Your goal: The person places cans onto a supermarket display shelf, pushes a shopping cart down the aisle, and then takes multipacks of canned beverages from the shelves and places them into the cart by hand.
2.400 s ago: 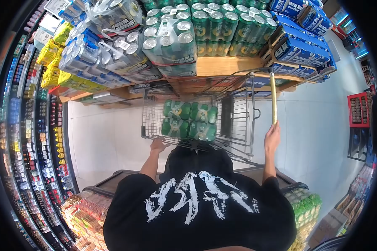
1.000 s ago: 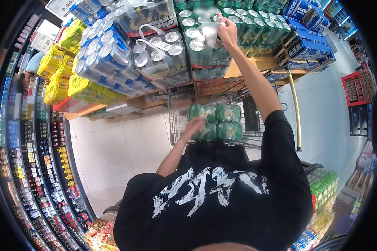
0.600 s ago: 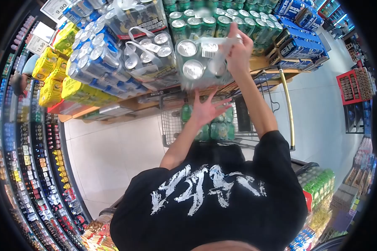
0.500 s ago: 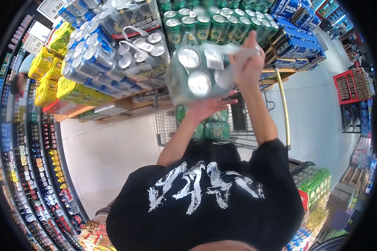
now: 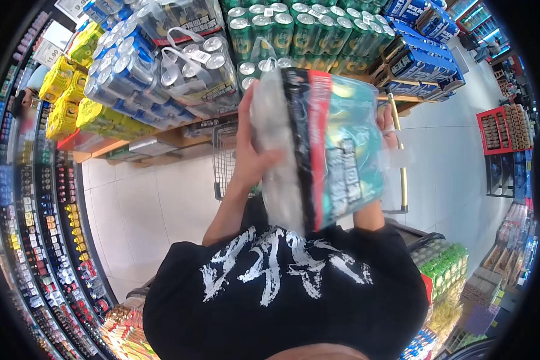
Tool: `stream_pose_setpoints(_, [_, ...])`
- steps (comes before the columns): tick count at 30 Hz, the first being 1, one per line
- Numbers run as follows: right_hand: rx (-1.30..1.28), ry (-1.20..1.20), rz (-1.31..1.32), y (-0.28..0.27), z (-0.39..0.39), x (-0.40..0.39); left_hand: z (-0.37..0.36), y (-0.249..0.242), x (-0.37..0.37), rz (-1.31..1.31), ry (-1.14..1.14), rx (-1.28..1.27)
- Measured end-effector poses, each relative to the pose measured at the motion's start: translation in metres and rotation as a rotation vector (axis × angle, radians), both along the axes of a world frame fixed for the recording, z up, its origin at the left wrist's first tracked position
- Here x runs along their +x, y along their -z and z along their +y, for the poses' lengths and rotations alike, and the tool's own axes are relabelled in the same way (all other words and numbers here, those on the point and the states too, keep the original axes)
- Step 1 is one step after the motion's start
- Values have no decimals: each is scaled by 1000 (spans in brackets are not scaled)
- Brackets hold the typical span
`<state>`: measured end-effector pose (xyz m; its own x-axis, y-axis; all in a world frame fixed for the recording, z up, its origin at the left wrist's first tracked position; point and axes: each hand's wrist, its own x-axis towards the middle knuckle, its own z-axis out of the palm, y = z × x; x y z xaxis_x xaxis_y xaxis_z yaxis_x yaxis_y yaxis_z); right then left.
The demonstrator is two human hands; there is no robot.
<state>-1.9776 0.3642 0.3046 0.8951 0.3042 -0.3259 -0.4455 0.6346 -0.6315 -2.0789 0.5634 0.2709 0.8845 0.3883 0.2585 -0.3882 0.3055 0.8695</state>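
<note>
In front of my chest is a shrink-wrapped multipack of green cans [image 5: 349, 141], tipped on its side so the silvery can ends face left and a black and red band runs down the wrap. My left hand [image 5: 255, 144] presses on the can-end side, with the thumb across it and the fingers partly out of sight. At the far right side, my right hand [image 5: 388, 127] grips the pack; most of that hand is behind the wrap. Below the pack, a wire shopping cart [image 5: 224, 162] is largely covered by it.
Stacked green can packs [image 5: 318, 33] fill the display ahead, with silver-topped packs [image 5: 201, 66], blue-and-silver cans [image 5: 123, 75] and yellow packs [image 5: 60, 93] to the left. Blue cartons [image 5: 423, 63] stand ahead right. A yellow bar [image 5: 402, 174] rises beside the cart. Bottle shelves [image 5: 51, 240] line the left.
The multipack has come closer to my chest and turned from tops-up onto its side. My left hand has moved up its left side; my right hand has gone from the top to the right side.
</note>
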Motion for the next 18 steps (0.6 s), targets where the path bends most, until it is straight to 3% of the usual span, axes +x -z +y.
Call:
stream_pose_setpoints(4, [106,-102,21,26,-2,-10,-9,-30,-20,-41,42,345])
stream_pose_setpoints(7, [180,-114,-4,50,-10,-11,-23,-44,-27,78,74,301])
stream_pose_setpoints(14, [203,-16,-76,50,-16,-23,-27,-29,-26,62,94,516])
stream_pose_setpoints(18, [131,96,-125,51,-24,-21,-31,-9,-18,47,102,190])
